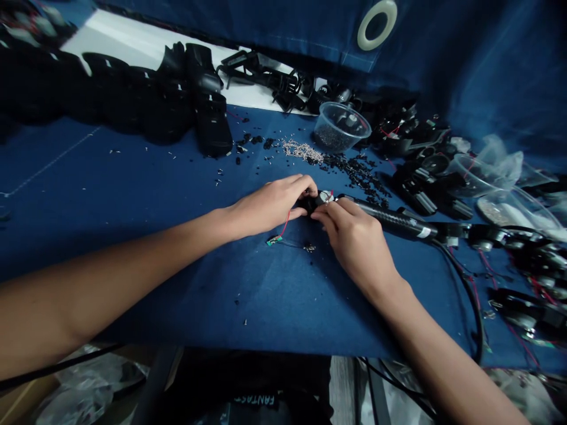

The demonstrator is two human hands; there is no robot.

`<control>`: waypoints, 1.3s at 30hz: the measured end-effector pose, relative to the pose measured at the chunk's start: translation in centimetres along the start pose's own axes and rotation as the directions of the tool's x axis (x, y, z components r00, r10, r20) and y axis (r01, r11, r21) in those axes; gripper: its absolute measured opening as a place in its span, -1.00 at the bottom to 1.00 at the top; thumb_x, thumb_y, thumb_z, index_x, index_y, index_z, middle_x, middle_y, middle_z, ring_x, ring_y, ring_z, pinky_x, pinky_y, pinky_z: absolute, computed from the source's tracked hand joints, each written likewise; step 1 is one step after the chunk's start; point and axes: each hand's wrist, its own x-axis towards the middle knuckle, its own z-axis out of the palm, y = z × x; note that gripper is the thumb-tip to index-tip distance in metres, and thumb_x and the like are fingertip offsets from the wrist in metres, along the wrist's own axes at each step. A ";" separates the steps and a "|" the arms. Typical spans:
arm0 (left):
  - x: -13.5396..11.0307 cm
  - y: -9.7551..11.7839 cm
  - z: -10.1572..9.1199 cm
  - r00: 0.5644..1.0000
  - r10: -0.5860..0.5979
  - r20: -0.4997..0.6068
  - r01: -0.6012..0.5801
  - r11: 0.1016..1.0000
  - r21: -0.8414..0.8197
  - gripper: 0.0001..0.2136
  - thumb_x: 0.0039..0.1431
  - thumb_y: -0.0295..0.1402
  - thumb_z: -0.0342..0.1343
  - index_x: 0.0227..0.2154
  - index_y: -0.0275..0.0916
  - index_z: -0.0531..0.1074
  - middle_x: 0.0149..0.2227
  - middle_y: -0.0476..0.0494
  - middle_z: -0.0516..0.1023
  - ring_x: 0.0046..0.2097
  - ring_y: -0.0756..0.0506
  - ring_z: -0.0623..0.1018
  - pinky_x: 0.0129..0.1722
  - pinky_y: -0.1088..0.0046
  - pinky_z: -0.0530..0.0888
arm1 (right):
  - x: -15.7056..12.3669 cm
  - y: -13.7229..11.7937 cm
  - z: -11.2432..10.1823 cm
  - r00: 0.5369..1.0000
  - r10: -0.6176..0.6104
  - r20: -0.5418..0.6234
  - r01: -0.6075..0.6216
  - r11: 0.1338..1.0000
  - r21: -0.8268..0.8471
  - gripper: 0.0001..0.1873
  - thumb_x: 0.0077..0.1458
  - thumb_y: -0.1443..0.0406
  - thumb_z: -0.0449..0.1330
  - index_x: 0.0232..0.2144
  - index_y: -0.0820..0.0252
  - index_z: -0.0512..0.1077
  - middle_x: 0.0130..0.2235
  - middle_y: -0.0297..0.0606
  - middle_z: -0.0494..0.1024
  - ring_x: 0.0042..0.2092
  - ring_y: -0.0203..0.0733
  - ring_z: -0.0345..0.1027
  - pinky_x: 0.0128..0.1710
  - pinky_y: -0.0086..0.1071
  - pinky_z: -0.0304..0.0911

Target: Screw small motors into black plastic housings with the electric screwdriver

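Between my two hands is a small black plastic part with a round silver motor (326, 197) on it. My left hand (277, 203) is closed around the black part's left side, thumb below and fingers curled above. My right hand (354, 236) pinches at the motor's right and lower edge, its fingertips partly hiding the part. From there a red wire (286, 224) runs down to a small green circuit board (274, 240) on the blue cloth. A thin dark wire links that board to a small metal piece (309, 248).
A black electric screwdriver (390, 219) with a cable lies right of my hands. Behind them are silver screws (303, 151), small black pieces (361, 174) and a clear tub (342, 127). Black housings (212, 124) line the back left; motors with wires (527, 319) crowd the right.
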 end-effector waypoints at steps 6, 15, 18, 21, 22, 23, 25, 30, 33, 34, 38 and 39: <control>-0.1 -0.2 0.1 1.000 0.016 -0.007 -0.015 1.000 0.017 -0.77 0.14 -0.50 0.03 -0.12 -0.22 0.28 -0.07 -0.11 0.40 -0.05 -0.06 0.44 -0.06 0.42 0.38 | -0.1 -0.1 0.2 0.998 0.066 0.000 -0.066 0.993 0.094 -0.80 0.23 0.31 0.02 -0.22 0.28 0.42 -0.28 -0.15 0.45 -0.33 -0.19 0.35 -0.32 -0.32 0.28; -0.1 0.0 0.1 1.000 0.012 0.003 -0.012 0.999 0.047 -0.77 0.16 -0.50 0.04 -0.11 -0.21 0.28 -0.10 -0.10 0.40 -0.07 -0.05 0.45 -0.04 0.40 0.40 | -0.1 -0.2 -0.1 0.991 0.129 0.044 -0.134 0.981 0.138 -0.83 0.22 0.34 0.01 -0.23 0.26 0.39 -0.26 -0.15 0.45 -0.30 -0.18 0.37 -0.30 -0.31 0.28; -0.1 -0.1 0.1 1.000 0.018 0.002 -0.018 0.998 0.056 -0.75 0.16 -0.50 0.04 -0.09 -0.20 0.28 -0.11 -0.09 0.40 -0.08 -0.04 0.45 -0.05 0.41 0.40 | -0.1 -0.1 0.0 0.990 0.139 0.032 -0.142 0.979 0.149 -0.86 0.22 0.34 0.02 -0.28 0.24 0.37 -0.27 -0.16 0.45 -0.29 -0.17 0.36 -0.31 -0.32 0.26; 0.0 -0.2 0.1 1.000 0.021 -0.001 -0.021 0.998 0.066 -0.74 0.16 -0.50 0.05 -0.09 -0.19 0.28 -0.11 -0.07 0.40 -0.09 -0.03 0.45 -0.06 0.42 0.40 | -0.1 -0.1 0.0 0.990 0.141 0.022 -0.143 0.980 0.138 -0.89 0.21 0.35 0.02 -0.30 0.23 0.34 -0.27 -0.17 0.43 -0.32 -0.18 0.34 -0.34 -0.33 0.25; 0.0 -0.1 0.1 1.000 0.021 0.001 -0.021 0.997 0.069 -0.75 0.16 -0.50 0.05 -0.09 -0.19 0.28 -0.10 -0.07 0.40 -0.10 -0.02 0.45 -0.06 0.43 0.40 | -0.1 -0.1 0.0 0.989 0.145 0.022 -0.147 0.980 0.133 -0.90 0.21 0.35 0.02 -0.30 0.23 0.33 -0.28 -0.18 0.42 -0.33 -0.19 0.33 -0.35 -0.34 0.25; 0.0 -0.1 0.0 1.000 0.020 0.004 -0.020 0.997 0.073 -0.75 0.16 -0.50 0.06 -0.09 -0.19 0.27 -0.10 -0.07 0.40 -0.10 -0.02 0.45 -0.07 0.44 0.40 | -0.1 -0.1 0.0 0.989 0.145 0.024 -0.147 0.981 0.126 -0.91 0.21 0.35 0.02 -0.30 0.24 0.32 -0.29 -0.18 0.41 -0.34 -0.20 0.32 -0.36 -0.34 0.25; 0.0 0.0 0.0 1.000 0.013 0.007 -0.014 0.996 0.088 -0.75 0.16 -0.49 0.07 -0.09 -0.19 0.27 -0.11 -0.06 0.40 -0.11 -0.02 0.45 -0.09 0.44 0.40 | 0.0 -0.1 -0.2 0.992 0.117 0.038 -0.120 0.987 0.108 -0.91 0.20 0.37 0.01 -0.29 0.25 0.31 -0.28 -0.18 0.39 -0.35 -0.21 0.30 -0.36 -0.34 0.25; 0.0 0.1 0.0 1.000 -0.009 0.006 0.008 0.996 0.092 -0.74 0.15 -0.49 0.08 -0.10 -0.18 0.27 -0.12 -0.06 0.41 -0.13 -0.03 0.46 -0.12 0.42 0.41 | 0.2 -0.1 -0.9 0.995 -0.018 0.097 0.014 0.999 0.039 -0.84 0.22 0.42 -0.06 -0.26 0.29 0.33 -0.24 -0.12 0.40 -0.31 -0.19 0.32 -0.32 -0.33 0.27; 0.0 0.2 -0.1 1.000 -0.009 0.006 0.009 0.998 0.059 -0.75 0.16 -0.48 0.06 -0.10 -0.18 0.27 -0.09 -0.08 0.41 -0.11 -0.03 0.46 -0.10 0.40 0.43 | 0.1 -0.1 -1.1 0.989 -0.089 0.116 0.092 0.996 -0.014 -0.82 0.22 0.44 -0.07 -0.27 0.29 0.34 -0.20 -0.10 0.40 -0.27 -0.18 0.33 -0.29 -0.33 0.27; 0.0 0.3 -0.1 1.000 -0.010 0.008 0.009 0.999 0.039 -0.75 0.16 -0.48 0.06 -0.09 -0.19 0.28 -0.08 -0.09 0.41 -0.10 -0.04 0.46 -0.08 0.39 0.43 | 0.1 0.0 -1.1 0.987 -0.109 0.119 0.114 0.993 -0.035 -0.81 0.22 0.44 -0.07 -0.28 0.29 0.34 -0.20 -0.10 0.41 -0.26 -0.18 0.33 -0.29 -0.33 0.26; -0.1 0.5 -0.9 0.998 -0.030 0.046 0.033 0.997 -0.064 -0.72 0.18 -0.52 -0.01 -0.05 -0.18 0.28 -0.05 -0.10 0.42 -0.04 -0.03 0.46 -0.03 0.38 0.43 | 0.0 0.1 -1.1 0.980 -0.148 0.129 0.165 0.978 -0.131 -0.81 0.22 0.43 -0.07 -0.31 0.27 0.34 -0.25 -0.14 0.41 -0.30 -0.20 0.32 -0.33 -0.35 0.24; -0.1 0.7 -1.2 0.998 -0.042 0.052 0.045 0.996 -0.071 -0.72 0.19 -0.53 -0.03 -0.04 -0.18 0.29 -0.05 -0.09 0.43 -0.03 -0.03 0.46 -0.02 0.37 0.43 | -0.1 0.1 -1.1 0.980 -0.151 0.132 0.170 0.974 -0.146 -0.81 0.22 0.44 -0.06 -0.31 0.27 0.34 -0.25 -0.15 0.41 -0.30 -0.20 0.32 -0.33 -0.36 0.24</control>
